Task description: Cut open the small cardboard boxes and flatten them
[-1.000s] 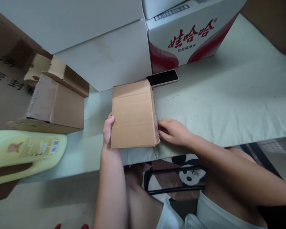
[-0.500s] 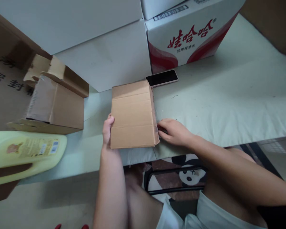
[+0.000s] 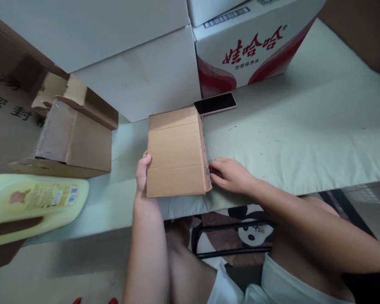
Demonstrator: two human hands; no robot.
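Note:
A small brown cardboard box [image 3: 175, 154] rests on the pale cloth-covered table, creased across its upper face. My left hand [image 3: 142, 171] is closed on the box's left edge; most of its fingers are hidden behind the cardboard. At the opposite side, my right hand [image 3: 232, 175] is closed around a slim dark object [image 3: 215, 172] whose front end meets the box's ragged right side. Only a short stretch of that object shows, so its kind cannot be made out. A phone [image 3: 215, 104] with a black screen lies just beyond the box's far right corner.
White cartons [image 3: 142, 80] and a red-and-white carton [image 3: 256, 55] stand behind. To the left are an opened cardboard box [image 3: 88, 141] and a pale yellow jug [image 3: 44, 202]. The table [image 3: 316, 139] extends right; a panda-patterned stool [image 3: 253, 232] is below its front edge.

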